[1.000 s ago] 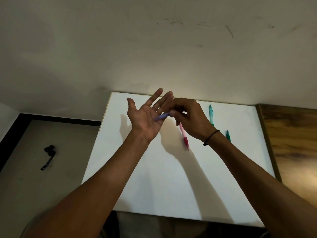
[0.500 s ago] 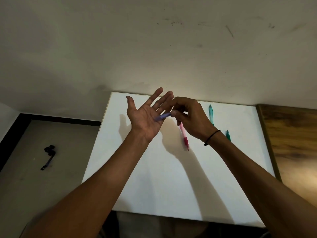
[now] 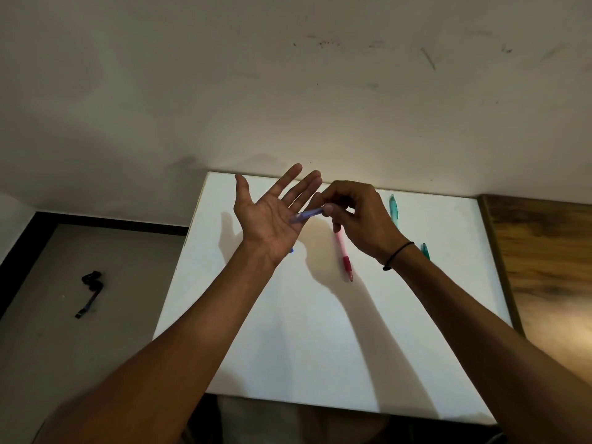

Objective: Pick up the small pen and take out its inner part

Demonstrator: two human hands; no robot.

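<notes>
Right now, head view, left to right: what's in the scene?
Black strap on the floor → left hand, palm up → purple pen → right hand pinching that pen → teal pen on the white board → wooden tabletop.

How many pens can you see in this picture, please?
4. A purple pen pinched by the right hand over the left hand; a pink pen on the white table; two teal pens, one partly hidden behind the right wrist. More may be hidden.
</notes>
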